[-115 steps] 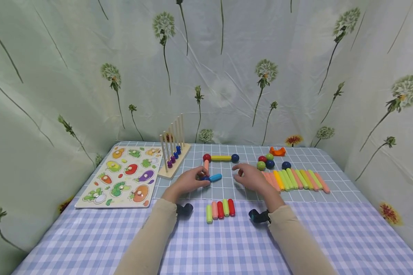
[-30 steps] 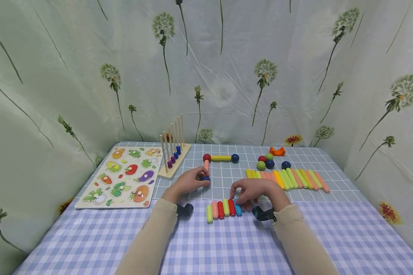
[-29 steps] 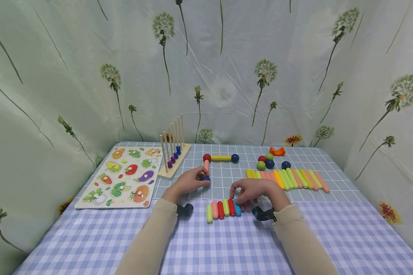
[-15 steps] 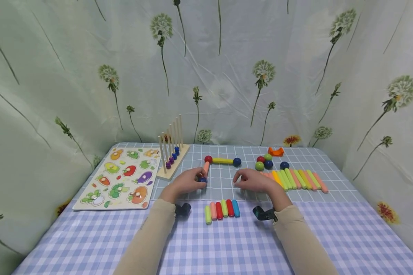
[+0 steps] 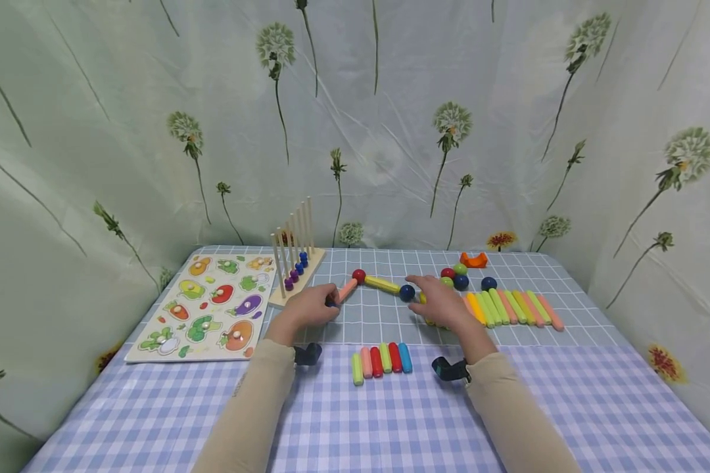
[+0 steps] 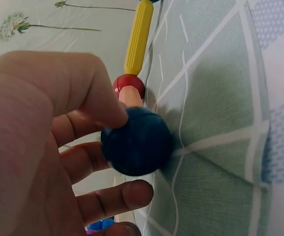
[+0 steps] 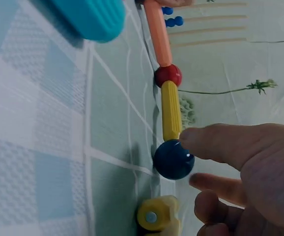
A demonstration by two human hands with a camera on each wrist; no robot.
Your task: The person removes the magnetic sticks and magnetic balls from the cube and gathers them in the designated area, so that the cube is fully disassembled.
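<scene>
My left hand (image 5: 310,305) pinches a dark blue ball (image 6: 139,142) at the near end of a pink stick (image 5: 347,290). That stick runs to a red ball (image 5: 359,276), from which a yellow stick (image 5: 382,284) leads to a second dark blue ball (image 5: 407,293). Around this second ball is my right hand (image 5: 440,303), fingers spread apart, the thumb tip right at the ball in the right wrist view. Nearer the person lies a short row of coloured sticks, with a light blue stick (image 5: 405,358) at its right end.
A longer row of sticks (image 5: 511,309) lies right, partly behind the right hand. Loose balls (image 5: 461,282) and an orange curved piece (image 5: 474,261) sit behind it. At left are a vegetable puzzle board (image 5: 204,309) and a pegged wooden stand (image 5: 298,276).
The light blue stick went from the left-hand ball to the short row, where the right hand let it go. That hand moved up to the far ball; the left hand drew the chain leftward.
</scene>
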